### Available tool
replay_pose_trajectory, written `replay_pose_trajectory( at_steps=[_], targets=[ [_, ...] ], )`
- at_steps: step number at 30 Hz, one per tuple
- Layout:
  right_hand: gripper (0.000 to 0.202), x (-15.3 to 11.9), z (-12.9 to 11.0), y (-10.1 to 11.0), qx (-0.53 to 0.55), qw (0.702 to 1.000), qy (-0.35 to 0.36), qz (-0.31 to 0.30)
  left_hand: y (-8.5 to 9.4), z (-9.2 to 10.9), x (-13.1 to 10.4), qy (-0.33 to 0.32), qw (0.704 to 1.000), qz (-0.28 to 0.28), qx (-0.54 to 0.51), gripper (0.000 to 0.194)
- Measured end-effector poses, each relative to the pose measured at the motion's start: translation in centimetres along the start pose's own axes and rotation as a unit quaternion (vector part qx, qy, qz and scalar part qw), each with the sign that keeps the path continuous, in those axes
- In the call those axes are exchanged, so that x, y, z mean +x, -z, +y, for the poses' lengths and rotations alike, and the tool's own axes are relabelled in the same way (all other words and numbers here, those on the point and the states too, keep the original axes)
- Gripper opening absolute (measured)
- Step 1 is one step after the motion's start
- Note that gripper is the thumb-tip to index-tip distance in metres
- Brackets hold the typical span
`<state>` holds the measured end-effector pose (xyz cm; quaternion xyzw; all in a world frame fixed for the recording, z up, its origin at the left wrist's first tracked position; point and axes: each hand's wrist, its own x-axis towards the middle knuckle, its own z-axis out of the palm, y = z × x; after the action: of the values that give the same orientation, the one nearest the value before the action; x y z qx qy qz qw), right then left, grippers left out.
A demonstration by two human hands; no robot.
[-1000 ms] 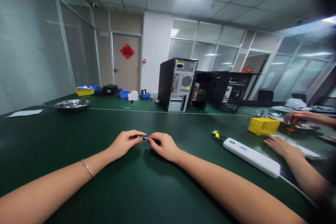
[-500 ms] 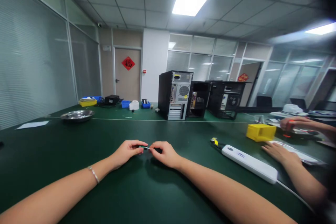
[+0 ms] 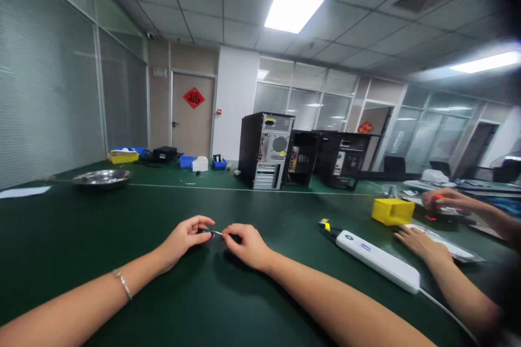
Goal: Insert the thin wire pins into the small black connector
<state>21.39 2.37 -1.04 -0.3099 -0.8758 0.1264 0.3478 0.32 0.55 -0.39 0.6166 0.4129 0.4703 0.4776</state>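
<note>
Index finger of our left hand has lifted slightly since the last frame. Left to right: metal dish; left hand, thumb and fingers gripping a small part between our hands; right hand pinching its thin pale end; power strip; yellow bin.

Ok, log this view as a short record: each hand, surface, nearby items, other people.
Left hand: holds a small dark piece, too small to identify
Right hand: fingertips pinch a thin pale piece
Surface: dark green table
Right side: white power strip, yellow bin
Far left: shiny metal dish
Back: computer cases
Other person: one hand low beside the bin, the other at something orange, blurred
</note>
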Motion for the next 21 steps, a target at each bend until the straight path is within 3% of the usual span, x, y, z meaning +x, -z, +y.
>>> replay_pose_trajectory(
  at_steps=[6,11,17,21],
  targets=[
    [0.021,-0.06,0.27,-0.01,0.01,1.0,-0.009,-0.011,-0.03,-0.63,0.27,-0.006,0.999,0.042,-0.021,0.036],
    [0.022,0.01,0.18,0.04,0.021,1.0,-0.017,-0.008,-0.02,-0.38,0.26,-0.015,0.999,0.026,0.013,0.026],
    [0.019,-0.03,0.08,-0.02,0.023,0.999,-0.022,0.008,-0.25,-0.63,0.38,-0.034,0.999,0.01,0.019,0.037],
    [0.018,-0.11,0.19,0.12,0.043,0.999,-0.006,0.025,-0.36,-1.0,0.51,-0.035,0.999,-0.01,0.013,0.026]
  ],
)
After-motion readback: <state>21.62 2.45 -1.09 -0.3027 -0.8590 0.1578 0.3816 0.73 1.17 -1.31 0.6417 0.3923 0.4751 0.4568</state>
